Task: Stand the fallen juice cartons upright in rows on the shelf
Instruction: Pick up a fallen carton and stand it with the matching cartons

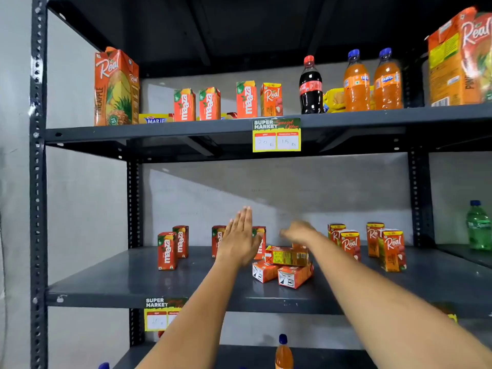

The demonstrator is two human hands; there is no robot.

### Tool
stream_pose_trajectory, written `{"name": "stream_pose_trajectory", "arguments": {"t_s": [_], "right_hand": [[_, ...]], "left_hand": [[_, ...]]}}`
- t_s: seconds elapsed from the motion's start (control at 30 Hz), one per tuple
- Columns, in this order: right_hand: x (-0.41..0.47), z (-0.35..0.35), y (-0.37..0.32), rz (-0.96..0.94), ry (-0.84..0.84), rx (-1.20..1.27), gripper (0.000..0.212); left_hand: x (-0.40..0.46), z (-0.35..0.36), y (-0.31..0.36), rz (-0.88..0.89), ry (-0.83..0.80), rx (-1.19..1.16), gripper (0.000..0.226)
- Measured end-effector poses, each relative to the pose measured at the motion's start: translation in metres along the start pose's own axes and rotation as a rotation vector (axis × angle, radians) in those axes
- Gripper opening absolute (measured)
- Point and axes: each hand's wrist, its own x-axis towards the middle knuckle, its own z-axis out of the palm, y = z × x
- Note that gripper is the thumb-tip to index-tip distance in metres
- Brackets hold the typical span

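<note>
On the middle shelf (pixel 133 286) a small heap of fallen juice cartons (pixel 285 265) lies flat, one stacked on two others. Upright Maaza cartons (pixel 167 250) stand at the left, and two more are partly hidden behind my left hand (pixel 239 235). That hand is flat, fingers together, holding nothing, just left of the heap. My right hand (pixel 299 231) is blurred, hovering above and behind the heap with nothing visibly in it. Upright Real cartons (pixel 391 249) stand in pairs at the right.
The upper shelf (pixel 372 117) carries upright Maaza and Real cartons, a large Real pineapple carton (pixel 114 86), a cola bottle (pixel 310 85) and two Fanta bottles (pixel 372 81). A green bottle (pixel 479 226) stands on the neighbouring shelf at right. An orange bottle (pixel 283 352) stands below.
</note>
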Motion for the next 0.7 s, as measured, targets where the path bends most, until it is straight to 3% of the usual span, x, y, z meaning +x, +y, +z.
{"name": "stream_pose_trajectory", "arguments": {"t_s": [0.07, 0.1, 0.23, 0.3, 0.4, 0.5, 0.6, 0.7], "right_hand": [[0.003, -0.008, 0.005, 0.108, -0.33, 0.035, 0.061], [0.005, -0.01, 0.011, 0.142, -0.389, 0.039, 0.063], [0.006, -0.009, 0.028, 0.271, -0.429, 0.19, 0.053], [0.007, -0.013, 0.03, 0.335, -0.482, 0.302, 0.059], [0.012, -0.021, 0.026, 0.367, -0.53, 0.304, 0.066], [0.014, -0.019, 0.019, 0.402, -0.586, 0.288, 0.051], [0.011, -0.012, 0.019, 0.451, -0.675, 0.288, 0.036], [0.008, -0.003, 0.029, 0.483, -0.668, 0.357, 0.046]], "left_hand": [[-0.002, 0.001, 0.001, -0.072, -0.243, -0.062, 0.072], [-0.006, 0.002, -0.001, -0.129, -0.352, -0.099, 0.075], [-0.04, 0.016, 0.0, -0.372, -0.762, -0.327, 0.095], [-0.051, 0.02, 0.004, -0.376, -0.849, -0.277, 0.106], [-0.062, 0.02, 0.007, -0.227, -0.736, -0.103, 0.113], [-0.078, 0.025, -0.001, -0.096, -0.556, 0.084, 0.115], [-0.098, 0.037, -0.001, -0.064, -0.336, 0.155, 0.095], [-0.114, 0.047, 0.001, -0.044, -0.22, 0.143, 0.077]]}}
